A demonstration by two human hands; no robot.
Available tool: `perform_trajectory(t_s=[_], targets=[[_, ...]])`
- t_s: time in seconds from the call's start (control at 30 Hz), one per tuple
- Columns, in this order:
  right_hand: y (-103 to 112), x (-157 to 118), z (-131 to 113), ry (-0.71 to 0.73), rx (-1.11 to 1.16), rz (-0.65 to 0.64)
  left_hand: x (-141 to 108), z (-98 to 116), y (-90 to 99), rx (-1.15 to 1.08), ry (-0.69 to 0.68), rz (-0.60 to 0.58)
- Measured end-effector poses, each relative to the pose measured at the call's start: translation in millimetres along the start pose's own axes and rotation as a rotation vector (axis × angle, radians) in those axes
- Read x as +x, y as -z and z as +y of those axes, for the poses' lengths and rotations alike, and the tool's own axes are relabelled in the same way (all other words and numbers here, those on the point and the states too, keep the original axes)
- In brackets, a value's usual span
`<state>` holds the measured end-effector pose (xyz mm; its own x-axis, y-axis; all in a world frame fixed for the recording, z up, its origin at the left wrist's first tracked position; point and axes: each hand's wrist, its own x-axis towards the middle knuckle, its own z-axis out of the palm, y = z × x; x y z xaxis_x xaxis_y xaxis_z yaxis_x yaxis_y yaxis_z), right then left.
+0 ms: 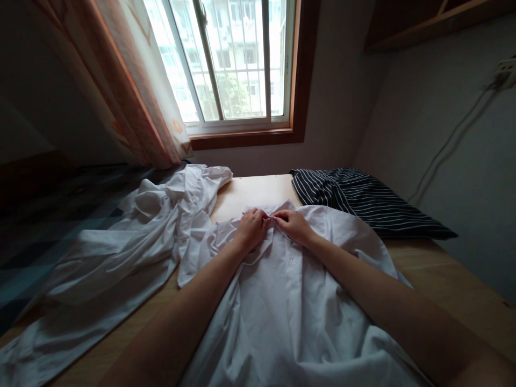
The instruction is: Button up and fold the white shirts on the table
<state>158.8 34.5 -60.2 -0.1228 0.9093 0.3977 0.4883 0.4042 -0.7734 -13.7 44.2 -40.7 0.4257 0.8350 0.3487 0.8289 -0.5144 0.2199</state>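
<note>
A white shirt [268, 301] lies spread on the wooden table, its collar end toward the window and its button front running down the middle. Both hands meet near the collar. My left hand [253, 228] is closed, thumb and fingers pinching the shirt's fabric. Close beside it, my right hand [294, 226] pinches the other edge of the front with its fingertips. Whether a button sits between the fingers is too small to make out. The shirt's lower part spreads toward me beneath my forearms.
Another white garment [133, 258] lies crumpled at the left, over the table's edge. A black cloth with white stripes [363, 199] rests at the back right of the wooden table [253, 191]. Behind stand a window [237, 64] and a curtain [133, 80]. A cable [447, 137] hangs down the right wall.
</note>
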Motion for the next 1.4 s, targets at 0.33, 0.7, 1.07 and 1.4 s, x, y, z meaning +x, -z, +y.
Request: perform_trajectory(t_s=[0.33,0.7,1.07,1.4], targets=[[4,4,-6,-0.051,0.162,0.024,-1,5,3.2,0.115,-0.111,0.021],[6,1,-8,-0.117,0.225,-0.009,-5,12,16.8,0.195,-0.146,-0.074],[4,-4,-9,-0.172,0.384,-0.089,-5,8,11.8,-0.04,-0.08,0.023],[1,-4,-10,-0.175,0.479,-0.125,-2,0,7.2,-0.524,0.139,0.066]])
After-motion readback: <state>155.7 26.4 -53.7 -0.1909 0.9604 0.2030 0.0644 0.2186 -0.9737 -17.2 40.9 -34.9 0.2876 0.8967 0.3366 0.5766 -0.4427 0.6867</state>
